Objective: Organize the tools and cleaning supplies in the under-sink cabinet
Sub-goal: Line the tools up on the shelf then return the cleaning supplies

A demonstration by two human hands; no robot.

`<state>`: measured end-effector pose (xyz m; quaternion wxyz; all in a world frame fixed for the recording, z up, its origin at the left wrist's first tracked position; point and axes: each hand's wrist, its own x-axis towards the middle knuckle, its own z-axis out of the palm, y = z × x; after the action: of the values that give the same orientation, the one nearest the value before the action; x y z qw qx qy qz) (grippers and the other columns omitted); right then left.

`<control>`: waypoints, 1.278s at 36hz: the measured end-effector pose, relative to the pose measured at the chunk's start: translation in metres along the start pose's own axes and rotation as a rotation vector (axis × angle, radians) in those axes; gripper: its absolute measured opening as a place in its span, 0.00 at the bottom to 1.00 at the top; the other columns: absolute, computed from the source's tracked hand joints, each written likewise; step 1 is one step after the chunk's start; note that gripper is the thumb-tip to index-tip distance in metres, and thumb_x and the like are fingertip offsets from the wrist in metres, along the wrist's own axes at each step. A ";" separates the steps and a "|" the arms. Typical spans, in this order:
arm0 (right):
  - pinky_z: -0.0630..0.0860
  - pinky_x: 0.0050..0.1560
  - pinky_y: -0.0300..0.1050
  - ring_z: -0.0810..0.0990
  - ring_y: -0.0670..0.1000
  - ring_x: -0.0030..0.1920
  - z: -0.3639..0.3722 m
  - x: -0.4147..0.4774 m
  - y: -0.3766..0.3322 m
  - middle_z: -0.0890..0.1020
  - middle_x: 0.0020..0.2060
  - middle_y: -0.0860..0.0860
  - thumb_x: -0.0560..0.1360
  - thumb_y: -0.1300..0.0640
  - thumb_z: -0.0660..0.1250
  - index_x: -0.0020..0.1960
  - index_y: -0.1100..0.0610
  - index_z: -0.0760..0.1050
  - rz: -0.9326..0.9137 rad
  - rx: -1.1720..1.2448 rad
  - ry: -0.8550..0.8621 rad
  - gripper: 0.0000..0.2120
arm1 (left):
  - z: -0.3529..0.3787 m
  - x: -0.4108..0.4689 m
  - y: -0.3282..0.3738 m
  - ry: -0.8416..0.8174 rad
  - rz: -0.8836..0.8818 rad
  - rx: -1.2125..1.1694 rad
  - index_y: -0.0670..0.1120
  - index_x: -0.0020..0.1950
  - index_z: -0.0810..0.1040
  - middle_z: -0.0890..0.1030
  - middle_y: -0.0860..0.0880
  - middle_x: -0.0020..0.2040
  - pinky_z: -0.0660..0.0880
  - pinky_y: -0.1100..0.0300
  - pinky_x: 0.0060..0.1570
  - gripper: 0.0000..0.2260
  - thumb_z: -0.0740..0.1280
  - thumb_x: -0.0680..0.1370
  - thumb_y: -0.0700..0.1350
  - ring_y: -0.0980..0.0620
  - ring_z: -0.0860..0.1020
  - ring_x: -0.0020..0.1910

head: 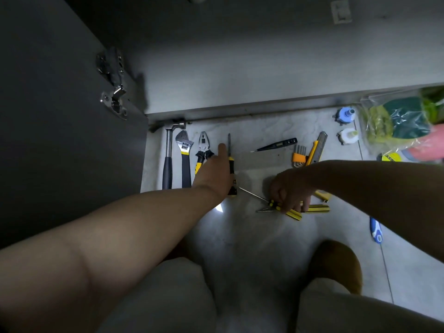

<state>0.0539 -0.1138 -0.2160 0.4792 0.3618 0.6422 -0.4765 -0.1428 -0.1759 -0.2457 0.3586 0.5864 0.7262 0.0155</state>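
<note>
On the pale floor in front of the cabinet lies a row of tools: a hammer, an adjustable wrench, pliers and a yellow-black screwdriver. My left hand rests beside that screwdriver, one finger stretched along its shaft. To the right, my right hand grips several thin yellow-black screwdrivers low over the floor. Behind it lie a black tester pen, a hex key set and a utility knife.
The open dark cabinet door with its hinge stands at the left. At the far right are a bag of sponges, two small plastic fittings and a blue-white tool. My knees and a brown slipper fill the bottom.
</note>
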 end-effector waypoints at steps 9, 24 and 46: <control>0.84 0.49 0.55 0.85 0.63 0.49 -0.005 0.004 0.013 0.83 0.50 0.69 0.77 0.64 0.71 0.55 0.63 0.75 -0.010 0.470 0.148 0.08 | 0.004 -0.015 -0.009 -0.117 0.186 0.208 0.50 0.70 0.64 0.74 0.43 0.59 0.75 0.51 0.47 0.26 0.71 0.76 0.52 0.39 0.77 0.57; 0.85 0.40 0.50 0.87 0.58 0.41 -0.010 0.044 -0.041 0.86 0.40 0.62 0.80 0.55 0.66 0.50 0.69 0.81 0.035 0.636 0.446 0.15 | 0.005 -0.009 -0.016 0.013 0.258 0.677 0.55 0.75 0.67 0.74 0.46 0.66 0.65 0.49 0.64 0.22 0.62 0.81 0.55 0.42 0.68 0.67; 0.82 0.35 0.48 0.84 0.59 0.43 -0.001 0.058 -0.074 0.82 0.49 0.57 0.74 0.58 0.71 0.51 0.56 0.71 0.125 0.395 0.676 0.10 | 0.007 -0.020 -0.028 0.071 0.289 0.686 0.51 0.74 0.68 0.69 0.44 0.68 0.63 0.49 0.64 0.24 0.65 0.78 0.52 0.42 0.65 0.67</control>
<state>-0.0306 -0.1338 -0.2521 0.1901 0.6218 0.6364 -0.4150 -0.1614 -0.2049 -0.2535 0.1099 0.7679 0.6110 -0.1578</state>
